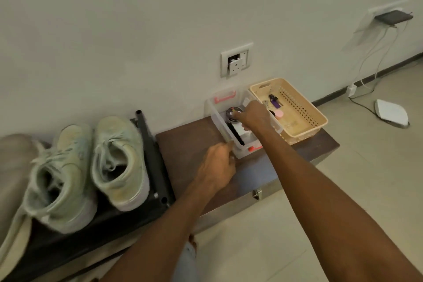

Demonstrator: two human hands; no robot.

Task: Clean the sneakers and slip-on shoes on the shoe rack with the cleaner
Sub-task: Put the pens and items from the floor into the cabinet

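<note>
You're steadying the clear bin point(219, 119) with left hand point(217, 165) fingers curled on its corner while right hand point(253, 117) fingers are closing on the round tin point(233, 113) inside, sneakers point(91, 167) waiting on the rack point(151, 162).

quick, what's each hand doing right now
Left hand: grips the near edge of the clear bin.
Right hand: reaching into the bin at a round tin; grip cannot be told.
</note>
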